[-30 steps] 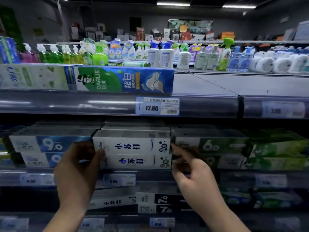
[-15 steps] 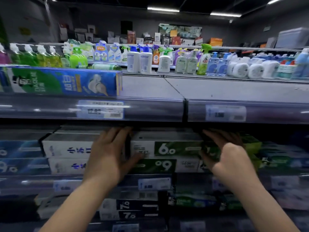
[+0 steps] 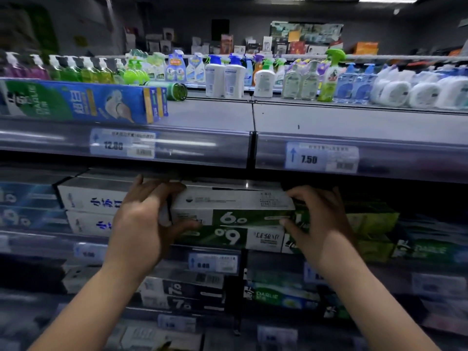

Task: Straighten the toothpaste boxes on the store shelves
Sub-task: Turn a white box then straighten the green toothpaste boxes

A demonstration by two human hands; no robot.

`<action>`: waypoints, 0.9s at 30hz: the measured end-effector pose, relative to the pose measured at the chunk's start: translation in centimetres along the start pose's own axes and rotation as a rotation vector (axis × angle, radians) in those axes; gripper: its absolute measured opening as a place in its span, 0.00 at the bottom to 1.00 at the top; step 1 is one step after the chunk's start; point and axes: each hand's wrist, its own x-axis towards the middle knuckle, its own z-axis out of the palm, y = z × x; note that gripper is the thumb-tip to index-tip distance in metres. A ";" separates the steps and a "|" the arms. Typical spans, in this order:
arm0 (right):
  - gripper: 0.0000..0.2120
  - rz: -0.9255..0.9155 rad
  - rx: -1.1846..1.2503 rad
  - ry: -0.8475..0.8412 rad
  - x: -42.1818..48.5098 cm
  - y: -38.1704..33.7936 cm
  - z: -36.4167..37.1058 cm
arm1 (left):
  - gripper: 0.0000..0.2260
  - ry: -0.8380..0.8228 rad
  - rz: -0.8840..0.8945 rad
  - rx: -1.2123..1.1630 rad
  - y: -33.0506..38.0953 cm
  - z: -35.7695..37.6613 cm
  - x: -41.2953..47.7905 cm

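Note:
A white and green toothpaste box marked 6.0 (image 3: 233, 209) lies on top of a second, upside-down one (image 3: 228, 236) on the middle shelf. My left hand (image 3: 144, 221) grips its left end, fingers over the top and thumb underneath. My right hand (image 3: 319, 219) grips its right end the same way. White boxes with blue characters (image 3: 88, 198) are stacked to the left, partly hidden by my left hand. Green boxes (image 3: 369, 221) sit to the right. A green and blue Darlie box (image 3: 81, 101) lies on the shelf above.
The upper shelf edge (image 3: 202, 145) with price tags 12.80 and 7.50 overhangs just above my hands. Bottles of soap and cleaner (image 3: 228, 77) stand behind. Dark 7.0 boxes (image 3: 182, 292) and another Darlie box (image 3: 278, 297) fill the lower shelf.
My hands left the white boxes and shifted right to the green 6.0 stack, then closed on both ends of the top box. The view panned right and closer.

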 end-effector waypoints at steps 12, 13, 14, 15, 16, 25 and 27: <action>0.12 0.039 0.915 0.045 -4.8 -0.6 -3.4 | 0.29 0.197 -0.498 -0.978 4.3 -3.1 -3.9; 0.12 0.088 0.990 0.046 -5.2 -0.5 -3.3 | 0.29 0.194 -0.517 -0.967 4.8 -2.9 -4.3; 0.13 0.129 1.034 0.043 -5.5 -0.3 -3.1 | 0.29 0.199 -0.530 -0.961 5.1 -2.7 -4.6; 0.17 0.160 1.041 0.035 -5.7 -0.2 -3.0 | 0.28 0.209 -0.543 -0.964 5.4 -2.5 -4.7; 0.21 0.180 1.037 0.025 -5.8 -0.1 -2.9 | 0.27 0.215 -0.555 -0.967 5.6 -2.5 -4.8; 0.22 0.063 1.059 0.005 -6.2 0.3 -3.3 | 0.22 0.031 -0.407 -1.110 5.4 -2.0 -4.6; 0.24 0.035 1.077 0.005 -6.5 0.4 -3.2 | 0.22 0.019 -0.378 -1.173 5.3 -1.9 -4.9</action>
